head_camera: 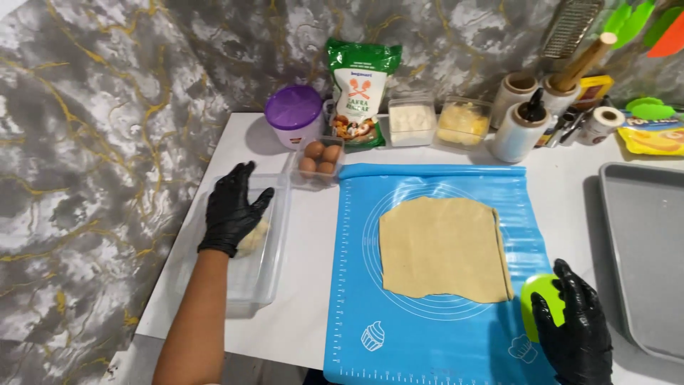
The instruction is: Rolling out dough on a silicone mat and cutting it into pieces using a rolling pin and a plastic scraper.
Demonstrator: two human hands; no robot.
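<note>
We are working at a white counter, both hands in black gloves, with a rolled sheet of dough lying squared off in the middle of a blue silicone baking mat. Our left hand is reaching down into a clear plastic tub at the counter's left edge, fingers spread and draped over a pale lump of dough scraps — touching it, though we cannot tell whether the fingers are closing on it. Our right hand is gripping a lime-green dough scraper at the mat's lower right corner, just beside the sheet's folded right edge. Doing this well, we judge, is a matter of keeping the scraper flat and low against the mat and steadying the tub so the scraps are not dragging it about. Behind the mat are sitting a box of brown eggs, a purple-lidded jar and a green flour bag; a grey baking tray is waiting at right.
</note>
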